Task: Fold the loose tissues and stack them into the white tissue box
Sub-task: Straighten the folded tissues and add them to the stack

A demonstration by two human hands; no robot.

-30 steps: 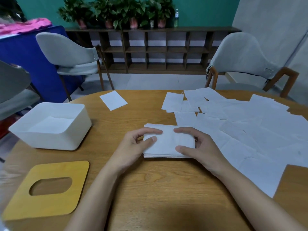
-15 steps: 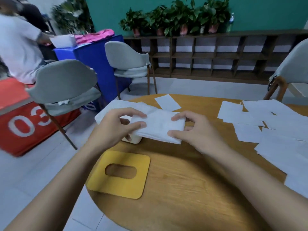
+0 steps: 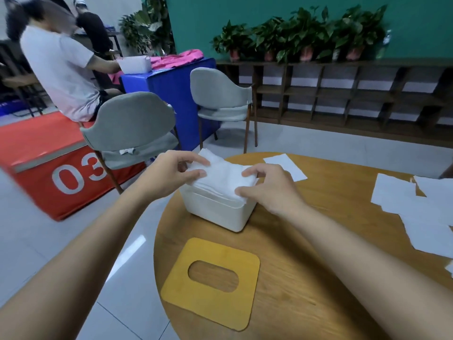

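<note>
Both my arms reach forward from the bottom corners of the view, bare and converging toward the middle. My left forearm (image 3: 85, 241) comes in from the lower left and my right forearm (image 3: 355, 241) from the lower right, both wrists roughly straight. My left hand (image 3: 169, 173) is palm-down, index finger above and thumb below, pinching the left edge of the stack of folded tissues (image 3: 223, 177). My right hand (image 3: 269, 190) mirrors it on the right edge, its back toward the camera. Its fingers (image 3: 252, 171) are curled, with the index on top and the thumb at the near corner. The stack alone separates the two hands.
</note>
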